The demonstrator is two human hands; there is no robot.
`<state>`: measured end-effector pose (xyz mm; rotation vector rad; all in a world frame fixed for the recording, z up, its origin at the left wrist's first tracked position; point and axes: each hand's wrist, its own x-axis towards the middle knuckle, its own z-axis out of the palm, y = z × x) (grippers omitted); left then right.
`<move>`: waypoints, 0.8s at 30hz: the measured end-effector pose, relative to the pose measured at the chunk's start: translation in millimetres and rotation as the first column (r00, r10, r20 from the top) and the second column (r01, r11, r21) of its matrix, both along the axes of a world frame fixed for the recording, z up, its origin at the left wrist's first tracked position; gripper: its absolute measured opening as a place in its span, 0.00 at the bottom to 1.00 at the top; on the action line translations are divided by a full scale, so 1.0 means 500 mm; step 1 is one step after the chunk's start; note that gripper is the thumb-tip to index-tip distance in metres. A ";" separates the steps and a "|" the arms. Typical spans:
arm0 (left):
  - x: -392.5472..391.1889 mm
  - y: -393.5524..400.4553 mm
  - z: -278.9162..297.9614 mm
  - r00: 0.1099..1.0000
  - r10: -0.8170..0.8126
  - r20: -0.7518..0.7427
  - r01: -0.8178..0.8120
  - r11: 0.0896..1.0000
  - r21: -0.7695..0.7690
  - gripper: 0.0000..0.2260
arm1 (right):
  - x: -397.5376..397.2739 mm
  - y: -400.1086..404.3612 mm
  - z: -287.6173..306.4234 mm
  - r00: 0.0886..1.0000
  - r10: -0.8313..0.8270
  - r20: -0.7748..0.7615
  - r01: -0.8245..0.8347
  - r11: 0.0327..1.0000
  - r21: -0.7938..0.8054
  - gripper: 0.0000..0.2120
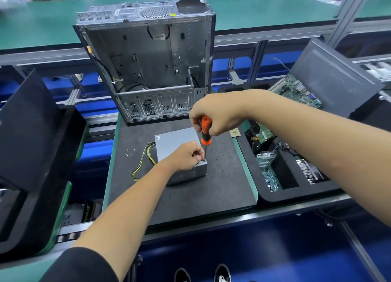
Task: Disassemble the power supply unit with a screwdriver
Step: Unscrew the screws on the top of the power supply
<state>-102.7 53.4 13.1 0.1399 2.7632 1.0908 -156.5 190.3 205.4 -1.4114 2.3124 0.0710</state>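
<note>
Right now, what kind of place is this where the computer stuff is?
Probably a workshop line for taking computers apart. An emptied computer case stands on the bench, circuit boards lie in foam trays, and a long green conveyor table runs behind.

We are seeing an emptied computer case (pixel 148 69) standing open at twelve o'clock on the dark foam mat (pixel 190 197). At three o'clock a foam tray (pixel 296 192) is holding circuit boards (pixel 296 91), and small loose screws (pixel 130 151) are lying at nine o'clock.
</note>
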 end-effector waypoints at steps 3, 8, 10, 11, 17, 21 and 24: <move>-0.001 0.001 -0.004 1.000 0.001 -0.005 -0.001 1.000 -0.005 0.10 | 0.001 0.003 -0.015 0.998 -0.060 0.014 0.061 0.996 -0.061 0.03; 0.001 0.002 -0.005 1.000 0.010 -0.011 -0.010 1.000 0.015 0.10 | -0.002 -0.015 -0.027 0.953 0.025 -0.301 0.019 0.990 0.142 0.12; 0.002 0.004 -0.007 1.000 0.020 -0.018 -0.019 1.000 0.023 0.11 | -0.002 -0.015 -0.030 0.972 0.003 -0.233 0.014 0.997 0.072 0.10; 0.003 0.004 -0.008 0.999 0.024 -0.025 -0.024 0.999 0.028 0.11 | -0.001 -0.012 -0.027 0.985 -0.022 -0.173 0.025 1.000 0.010 0.09; 0.002 0.002 -0.011 0.999 0.015 -0.037 -0.015 1.000 0.022 0.11 | -0.002 0.009 -0.006 0.998 -0.045 -0.038 0.041 0.993 -0.112 0.08; 0.002 0.000 -0.014 0.999 0.018 -0.030 -0.017 1.000 0.023 0.08 | 0.003 0.005 -0.021 0.987 -0.090 -0.130 0.081 0.994 -0.073 0.11; 0.004 0.002 -0.012 0.999 0.016 -0.033 -0.016 1.000 0.023 0.07 | 0.001 -0.001 -0.026 0.945 -0.048 -0.322 0.072 0.995 0.065 0.14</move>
